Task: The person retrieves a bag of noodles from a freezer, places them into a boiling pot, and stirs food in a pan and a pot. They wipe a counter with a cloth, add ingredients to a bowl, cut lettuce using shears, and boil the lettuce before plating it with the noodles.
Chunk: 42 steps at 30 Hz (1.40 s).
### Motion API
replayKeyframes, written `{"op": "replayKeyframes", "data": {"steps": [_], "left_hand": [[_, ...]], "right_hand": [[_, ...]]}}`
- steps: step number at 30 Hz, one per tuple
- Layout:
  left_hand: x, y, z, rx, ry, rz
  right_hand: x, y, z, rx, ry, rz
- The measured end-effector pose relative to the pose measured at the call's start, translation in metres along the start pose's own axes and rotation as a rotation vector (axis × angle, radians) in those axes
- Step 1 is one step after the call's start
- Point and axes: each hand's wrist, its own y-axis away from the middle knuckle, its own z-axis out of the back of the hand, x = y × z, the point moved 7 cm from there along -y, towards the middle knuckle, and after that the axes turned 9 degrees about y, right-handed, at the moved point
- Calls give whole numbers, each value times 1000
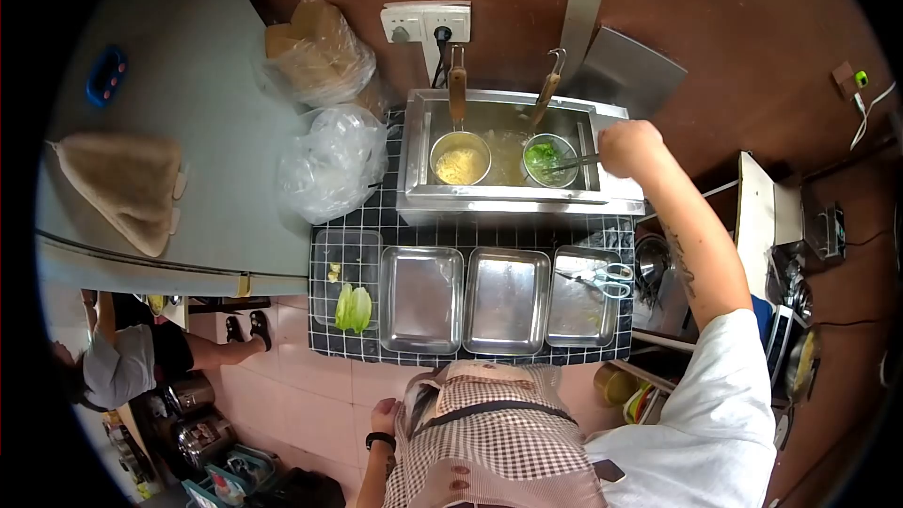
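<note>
My right hand (630, 148) is closed around a slim dark pair of tongs (585, 161), whose tips reach into the right strainer basket (572, 152). Chopped greens (543, 158) lie in that basket. Pale yellow noodles (460, 166) fill the left strainer basket (489, 155). Both baskets hang by wooden handles in the steel cooker (508, 122), which holds cloudy liquid. Low beside the checked apron (489, 433), my left hand (384, 413) hangs with fingers curled and nothing visible in it.
In front of the cooker stand several steel trays (423, 348); scissors (609, 280) lie on the right one. A clear tray (320, 245) holds lettuce leaves (354, 309). Plastic bags (334, 160) sit left of the cooker. Another person (122, 362) is at far left.
</note>
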Motion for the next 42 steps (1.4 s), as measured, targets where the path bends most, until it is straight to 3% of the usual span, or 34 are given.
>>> {"op": "replayKeyframes", "data": {"steps": [4,7,15,17,21,30,36,40,42], "left_hand": [[33,-9,7,15,-52,-27],[31,-5,6,29,-57,11],[20,13,3,3,-78,70],[21,12,2,35,-108,79],[46,-14,6,48,-59,-16],[-27,-14,5,-17,-68,-96],[10,3,4,8,-6,16],[57,16,10,-2,-54,83],[44,33,9,-34,-50,102]], "right_hand": [[48,-18,-22,119,28,108],[79,-44,-40,85,-15,136],[-2,-11,-31,-148,-183,-61],[-23,14,-21,-110,-251,-70],[-51,45,-11,-177,-275,-124],[-1,19,-17,-148,2,-62],[5,-6,-6,10,-62,-32],[2,-21,-14,4,-192,-46],[-17,-17,-7,-68,-265,-60]]}}
